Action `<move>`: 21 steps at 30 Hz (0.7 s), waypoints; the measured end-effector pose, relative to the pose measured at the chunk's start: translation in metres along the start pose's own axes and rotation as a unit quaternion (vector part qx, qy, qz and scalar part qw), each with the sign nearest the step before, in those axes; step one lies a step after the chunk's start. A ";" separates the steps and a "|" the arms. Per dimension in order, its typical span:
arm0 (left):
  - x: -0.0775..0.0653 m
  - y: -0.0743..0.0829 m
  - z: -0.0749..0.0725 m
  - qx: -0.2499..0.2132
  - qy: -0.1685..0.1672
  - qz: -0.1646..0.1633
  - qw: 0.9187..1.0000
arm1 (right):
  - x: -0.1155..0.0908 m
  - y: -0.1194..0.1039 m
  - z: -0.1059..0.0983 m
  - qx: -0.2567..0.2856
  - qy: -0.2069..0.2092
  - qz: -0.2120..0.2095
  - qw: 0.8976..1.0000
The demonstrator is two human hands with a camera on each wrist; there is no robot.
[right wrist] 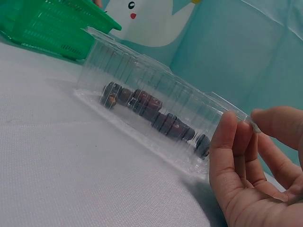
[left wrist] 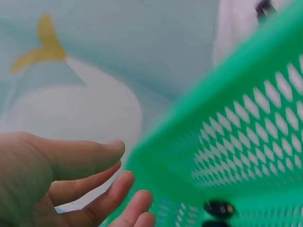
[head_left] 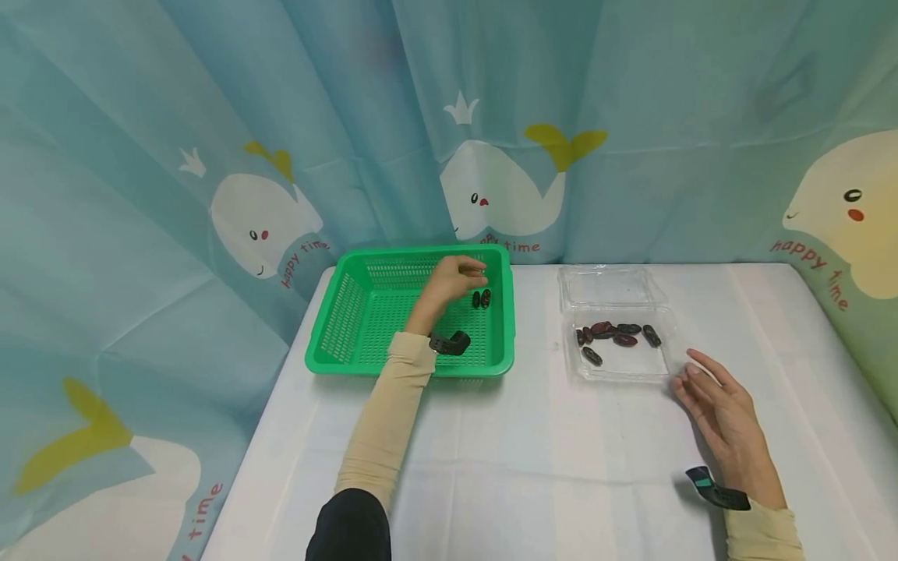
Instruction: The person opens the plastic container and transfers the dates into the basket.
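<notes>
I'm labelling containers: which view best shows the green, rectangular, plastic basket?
The head view: the green basket lies wholly in frame, though the left arm covers part. The left wrist view shows only a cropped, partly blurred close-up; the right wrist view, just part of its outside, upper left.

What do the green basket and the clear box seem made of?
The green basket is probably molded plastic, slightly glossy, judging by its evenly perforated walls. The clear box looks like thin, shiny plastic: dark oval pieces show through its ribbed sides.

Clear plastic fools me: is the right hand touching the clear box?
Touching: the right wrist view shows the right hand pinching the clear box at its rim.
</notes>
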State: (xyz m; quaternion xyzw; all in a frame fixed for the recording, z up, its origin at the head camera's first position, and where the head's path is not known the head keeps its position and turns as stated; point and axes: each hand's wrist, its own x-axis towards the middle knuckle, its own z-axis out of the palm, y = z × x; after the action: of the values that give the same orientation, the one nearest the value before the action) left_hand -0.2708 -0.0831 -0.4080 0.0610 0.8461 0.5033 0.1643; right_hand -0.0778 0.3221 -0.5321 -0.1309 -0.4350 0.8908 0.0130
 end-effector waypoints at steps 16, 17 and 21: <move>-0.037 0.027 0.037 -0.038 -0.022 0.109 0.993 | -0.001 -0.002 0.001 0.009 -0.002 0.006 1.000; -0.039 0.028 0.041 -0.037 -0.023 0.118 0.992 | -0.001 -0.002 0.001 0.008 -0.001 0.007 1.000; -0.044 0.030 0.059 -0.034 -0.024 0.149 0.988 | -0.001 -0.002 0.001 0.006 -0.001 0.008 1.000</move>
State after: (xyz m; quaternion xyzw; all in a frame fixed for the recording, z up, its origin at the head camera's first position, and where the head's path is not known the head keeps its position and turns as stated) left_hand -0.2116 -0.0312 -0.3983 0.1926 0.8061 0.5488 0.1093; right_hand -0.0773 0.3226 -0.5300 -0.1332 -0.4291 0.8934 0.0063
